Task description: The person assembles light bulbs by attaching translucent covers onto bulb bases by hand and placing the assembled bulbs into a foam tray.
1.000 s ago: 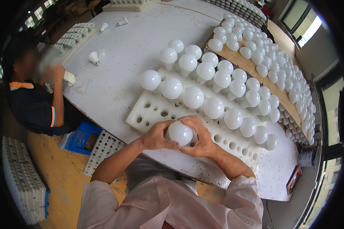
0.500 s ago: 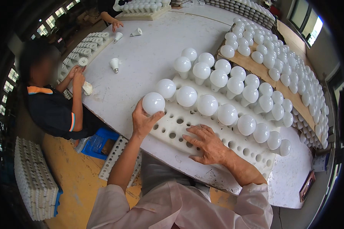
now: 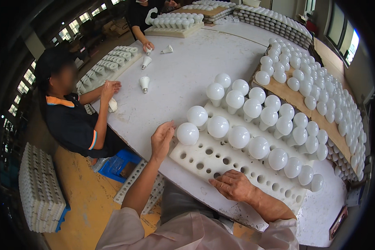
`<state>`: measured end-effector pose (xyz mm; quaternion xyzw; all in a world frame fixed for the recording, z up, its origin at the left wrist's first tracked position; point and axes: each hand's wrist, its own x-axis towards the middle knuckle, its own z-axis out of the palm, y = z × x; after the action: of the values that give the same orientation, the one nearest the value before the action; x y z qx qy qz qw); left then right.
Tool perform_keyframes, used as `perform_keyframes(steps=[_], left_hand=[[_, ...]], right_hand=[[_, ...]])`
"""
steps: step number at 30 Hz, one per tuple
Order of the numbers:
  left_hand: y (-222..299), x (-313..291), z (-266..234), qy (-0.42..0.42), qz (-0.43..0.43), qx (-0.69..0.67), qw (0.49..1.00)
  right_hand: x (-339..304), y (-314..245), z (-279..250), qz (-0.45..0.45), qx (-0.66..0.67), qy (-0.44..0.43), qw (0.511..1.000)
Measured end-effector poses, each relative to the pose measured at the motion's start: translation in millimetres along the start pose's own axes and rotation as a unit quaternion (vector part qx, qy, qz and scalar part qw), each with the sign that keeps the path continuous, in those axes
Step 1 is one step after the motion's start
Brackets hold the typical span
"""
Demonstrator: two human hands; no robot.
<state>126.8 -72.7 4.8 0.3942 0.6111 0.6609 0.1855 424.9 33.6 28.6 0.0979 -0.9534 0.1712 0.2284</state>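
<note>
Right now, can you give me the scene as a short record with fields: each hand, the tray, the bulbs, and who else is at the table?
left hand: open, palm beside the round white bulb at the tray's near-left corner; contact unclear
right hand: flat on the white foam tray with round holes, holding nothing
tray: front rows of holes empty, back rows filled with white bulbs
table: large white tabletop
others: seated co-worker in dark shirt at left; another person's hand further back

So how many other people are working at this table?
2. One person sits left of the table in a dark shirt; another's hand reaches in at the far end. Others may be hidden.
</note>
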Motion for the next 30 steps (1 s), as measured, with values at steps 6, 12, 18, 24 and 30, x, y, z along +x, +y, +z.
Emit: perform_keyframes(steps=[6,12,18,24,30], left_hand=[[-47.2,66.8,-50.0,0.113,-0.101,0.097,0.984],[-100.7,161.3,-116.8,0.198,-0.144,0.297,0.923],[-137.2,229.7,-142.0,0.252,-0.213,0.497,0.803],[-160.0,261.1,-150.3,0.241,-0.267,0.585,0.726],[-171.8,257.6,-145.5,0.220,-0.233,0.566,0.759]], right_hand=[[10.2,2.4,-3.2,0.030,0.017,-0.016,0.999],[11.1,8.8,1.3,0.031,0.046,-0.047,0.997],[6.6,15.5,0.0,0.092,0.094,-0.060,0.990],[6.6,23.1,8.9,0.118,0.207,-0.034,0.970],[8.0,22.2,8.8,0.132,0.231,-0.018,0.964]])
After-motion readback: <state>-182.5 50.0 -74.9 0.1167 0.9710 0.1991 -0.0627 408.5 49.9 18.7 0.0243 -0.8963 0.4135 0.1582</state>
